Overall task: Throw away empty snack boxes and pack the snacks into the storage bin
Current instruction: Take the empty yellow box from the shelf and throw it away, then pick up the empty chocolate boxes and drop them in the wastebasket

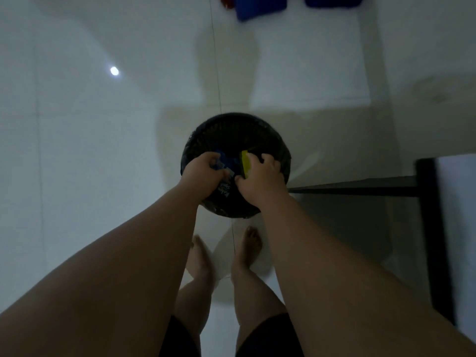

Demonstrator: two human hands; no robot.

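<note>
A round black mesh waste bin (231,130) stands on the white tiled floor in front of my feet. Over its mouth my left hand (203,173) grips a blue snack box (228,167) with white lettering. Beside it my right hand (260,176) grips a yellow snack box (245,163) that stands on edge. Both boxes are partly inside the bin and partly hidden by my fingers. The storage bin is not in view.
A black table frame (427,228) rises at the right, with a crossbar (355,188) reaching toward the bin. Blue objects (260,6) and a red one lie on the floor at the top. My bare feet (247,243) stand just behind the bin.
</note>
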